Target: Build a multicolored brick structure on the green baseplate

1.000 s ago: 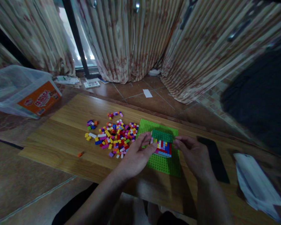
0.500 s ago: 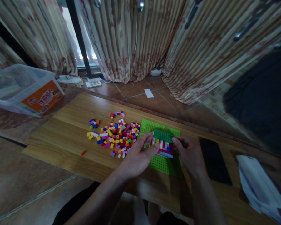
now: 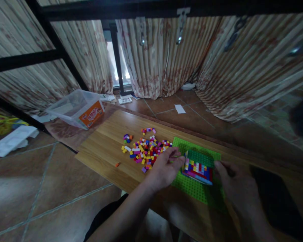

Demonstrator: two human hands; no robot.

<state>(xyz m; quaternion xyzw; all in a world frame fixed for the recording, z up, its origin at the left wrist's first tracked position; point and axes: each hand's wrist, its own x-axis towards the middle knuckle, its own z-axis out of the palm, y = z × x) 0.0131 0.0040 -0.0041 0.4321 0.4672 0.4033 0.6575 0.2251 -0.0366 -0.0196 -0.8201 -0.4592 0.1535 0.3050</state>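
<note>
A small house-like build of colourful toy bricks (image 3: pixel 197 171) stands on a light green studded baseplate (image 3: pixel 189 190). A dark green plate (image 3: pixel 200 158) covers its far part, while rows of multicoloured bricks show in front. My left hand (image 3: pixel 168 167) is at the build's left side, thumb and fingers apart, the thumb tip close to or touching the wall. At the right end of the dark green plate, my right hand (image 3: pixel 238 186) has its thumb and curled fingers closed on the edge. Some of its fingertips are hidden and blurred.
Left of the baseplate lies a pile of loose bricks (image 3: pixel 148 151), with a lone orange brick (image 3: pixel 117 164) nearer the front edge. A clear plastic bin (image 3: pixel 77 107) stands beyond the wooden table (image 3: pixel 103 148). A dark flat object (image 3: pixel 277 198) lies at the right.
My view has swung left and up, so everything appears farther right and more of the floor and window frame shows. Both hands stay at the brick build, with little movement relative to it.
</note>
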